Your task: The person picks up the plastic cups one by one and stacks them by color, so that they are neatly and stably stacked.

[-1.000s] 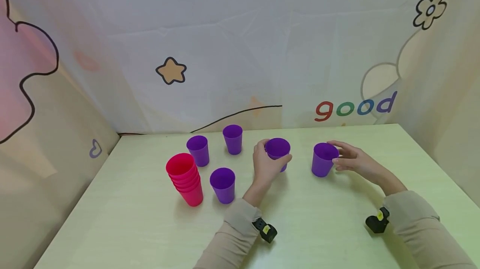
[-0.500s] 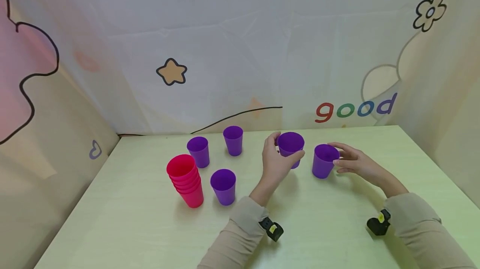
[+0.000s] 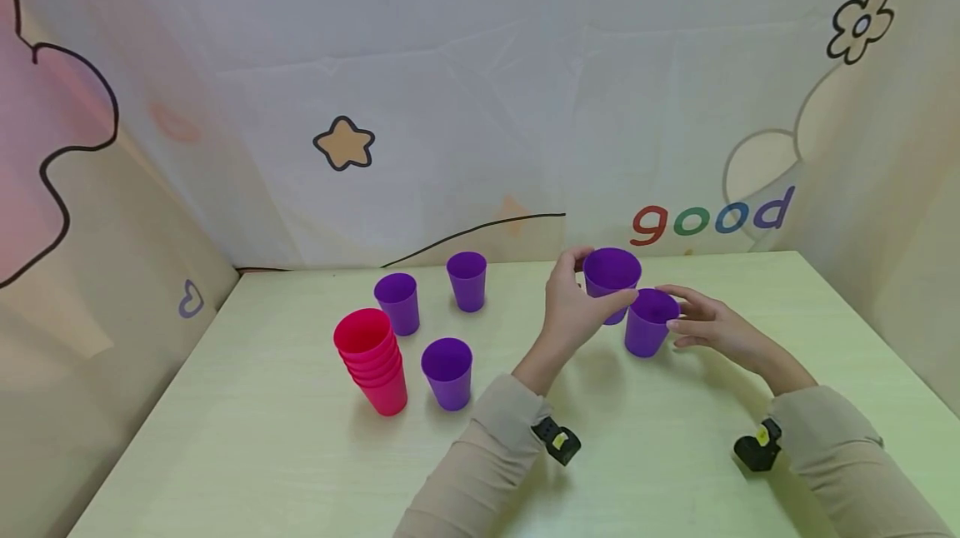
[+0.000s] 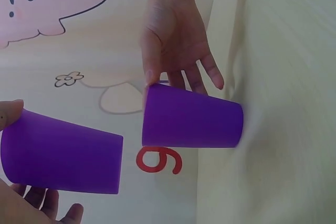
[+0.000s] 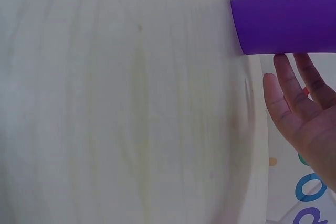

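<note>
In the head view my left hand (image 3: 573, 305) grips a purple cup (image 3: 612, 273) by its side, thumb in front and fingers behind, and holds it above the table. Just right of it and lower, another purple cup (image 3: 647, 328) stands upright on the table. My right hand (image 3: 716, 328) holds this standing cup at its right side, thumb near the rim and fingers reaching behind. The left wrist view has the held cup (image 4: 62, 153) beside the standing cup (image 4: 191, 119), with a gap between them. Fingertips touch the standing cup (image 5: 289, 17) in the right wrist view.
A stack of red cups (image 3: 375, 363) stands on the left of the pale table (image 3: 300, 471). Near it are three upright purple cups: one in front (image 3: 447, 376), one behind (image 3: 397, 305), one farther back (image 3: 467, 281). A printed curtain (image 3: 465, 105) hangs behind the table.
My left hand has lifted its purple cup and carried it rightward, up close to the standing cup. The right hand and its cup have stayed in place.
</note>
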